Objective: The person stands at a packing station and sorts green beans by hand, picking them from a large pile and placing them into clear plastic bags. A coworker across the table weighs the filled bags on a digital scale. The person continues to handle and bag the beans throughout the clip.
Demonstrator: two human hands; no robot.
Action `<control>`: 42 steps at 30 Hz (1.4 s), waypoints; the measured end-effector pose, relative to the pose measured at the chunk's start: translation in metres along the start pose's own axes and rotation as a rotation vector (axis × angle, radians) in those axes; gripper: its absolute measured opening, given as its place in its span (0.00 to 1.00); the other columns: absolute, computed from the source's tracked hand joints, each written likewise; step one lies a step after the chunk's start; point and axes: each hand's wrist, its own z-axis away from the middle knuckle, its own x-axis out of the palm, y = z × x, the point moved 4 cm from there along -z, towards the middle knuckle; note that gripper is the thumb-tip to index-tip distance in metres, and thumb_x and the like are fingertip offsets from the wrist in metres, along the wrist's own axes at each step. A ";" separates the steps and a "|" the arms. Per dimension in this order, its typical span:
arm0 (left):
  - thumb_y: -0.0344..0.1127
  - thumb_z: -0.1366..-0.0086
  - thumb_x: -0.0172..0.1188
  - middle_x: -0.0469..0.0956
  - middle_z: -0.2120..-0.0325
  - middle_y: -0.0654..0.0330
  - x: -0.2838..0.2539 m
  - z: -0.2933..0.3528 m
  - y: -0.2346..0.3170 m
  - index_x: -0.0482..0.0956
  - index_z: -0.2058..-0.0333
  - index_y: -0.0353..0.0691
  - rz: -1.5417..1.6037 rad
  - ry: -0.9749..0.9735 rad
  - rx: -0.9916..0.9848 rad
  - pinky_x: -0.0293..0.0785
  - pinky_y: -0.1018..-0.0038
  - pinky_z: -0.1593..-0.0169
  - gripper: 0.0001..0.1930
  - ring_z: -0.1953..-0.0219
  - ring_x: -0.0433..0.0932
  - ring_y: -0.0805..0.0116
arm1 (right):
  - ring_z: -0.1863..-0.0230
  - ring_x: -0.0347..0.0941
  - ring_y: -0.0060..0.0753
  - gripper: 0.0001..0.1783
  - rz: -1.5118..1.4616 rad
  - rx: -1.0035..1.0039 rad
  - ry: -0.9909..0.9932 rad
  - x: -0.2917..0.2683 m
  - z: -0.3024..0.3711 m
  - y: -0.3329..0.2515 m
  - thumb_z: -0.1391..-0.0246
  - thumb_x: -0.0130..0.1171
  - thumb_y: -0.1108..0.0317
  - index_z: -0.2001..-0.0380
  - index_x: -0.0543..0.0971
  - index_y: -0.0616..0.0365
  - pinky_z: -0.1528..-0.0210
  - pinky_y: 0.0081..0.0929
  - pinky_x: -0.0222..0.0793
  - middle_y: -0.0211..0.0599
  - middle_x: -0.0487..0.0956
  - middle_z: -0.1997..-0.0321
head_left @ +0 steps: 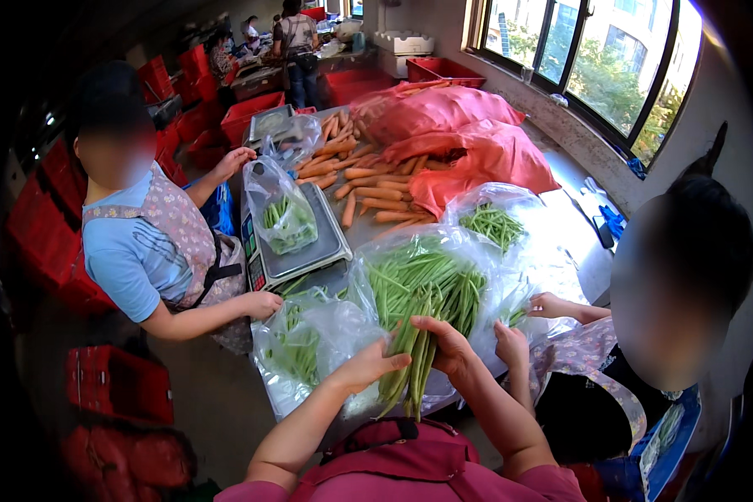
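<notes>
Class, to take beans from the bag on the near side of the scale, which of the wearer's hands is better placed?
The left hand, probably: it is beside that bag. The right hand, gripping the bean bunch, is farther off.

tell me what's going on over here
The person wearing the camera holds a bunch of long green beans in the right hand, with the left hand close beside it. A heap of green beans in clear plastic lies just beyond. On the left, a co-worker has one hand at a bag on a scale. Another co-worker has both hands near the heap's right side. Carrots and red sacks lie farther back.
</notes>
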 end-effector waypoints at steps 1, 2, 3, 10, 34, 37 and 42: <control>0.47 0.41 0.64 0.65 0.44 0.58 0.004 0.004 0.000 0.44 0.33 0.40 0.074 0.000 -0.031 0.62 0.72 0.42 0.46 0.45 0.65 0.69 | 0.63 0.78 0.37 0.18 0.000 0.006 -0.025 0.000 0.001 0.001 0.48 0.59 0.61 0.60 0.76 0.65 0.56 0.33 0.74 0.43 0.80 0.63; 0.48 0.41 0.64 0.65 0.44 0.59 0.006 0.007 -0.002 0.43 0.33 0.40 0.149 -0.001 -0.061 0.62 0.72 0.43 0.47 0.45 0.66 0.69 | 0.63 0.78 0.37 0.18 0.000 0.012 -0.049 0.000 0.001 0.003 0.48 0.59 0.61 0.60 0.76 0.65 0.56 0.33 0.74 0.43 0.80 0.63; 0.48 0.41 0.64 0.65 0.44 0.60 0.006 0.008 -0.007 0.44 0.33 0.41 0.225 -0.021 -0.099 0.63 0.72 0.44 0.47 0.45 0.66 0.69 | 0.63 0.77 0.37 0.19 -0.016 0.019 -0.061 -0.003 -0.002 0.007 0.48 0.59 0.61 0.59 0.76 0.65 0.56 0.33 0.74 0.42 0.79 0.63; 0.48 0.40 0.63 0.66 0.46 0.60 0.008 0.023 -0.013 0.52 0.36 0.41 0.289 0.005 -0.078 0.67 0.69 0.46 0.40 0.46 0.67 0.69 | 0.56 0.76 0.39 0.23 -0.023 0.068 -0.108 0.003 -0.003 0.012 0.50 0.61 0.60 0.54 0.74 0.65 0.49 0.36 0.71 0.44 0.78 0.57; 0.54 0.33 0.51 0.70 0.53 0.55 0.017 0.100 -0.099 0.61 0.43 0.33 0.098 0.183 -0.161 0.66 0.72 0.47 0.32 0.50 0.69 0.67 | 0.39 0.65 0.41 0.45 -0.085 0.153 -0.411 0.003 0.036 0.109 0.52 0.65 0.52 0.37 0.57 0.60 0.38 0.38 0.62 0.47 0.66 0.38; 0.48 0.34 0.55 0.66 0.48 0.54 0.018 0.102 -0.101 0.50 0.38 0.35 0.046 0.244 -0.018 0.63 0.71 0.43 0.35 0.45 0.65 0.65 | 0.40 0.65 0.40 0.45 -0.025 0.180 -0.387 -0.002 0.040 0.120 0.55 0.67 0.54 0.38 0.58 0.62 0.38 0.36 0.62 0.46 0.67 0.39; 0.37 0.35 0.58 0.62 0.45 0.53 0.028 0.104 -0.065 0.32 0.35 0.40 -0.099 0.372 0.161 0.60 0.69 0.41 0.44 0.42 0.63 0.64 | 0.42 0.67 0.38 0.41 0.038 0.182 -0.324 -0.011 0.042 0.125 0.54 0.66 0.57 0.40 0.62 0.63 0.41 0.36 0.65 0.43 0.69 0.41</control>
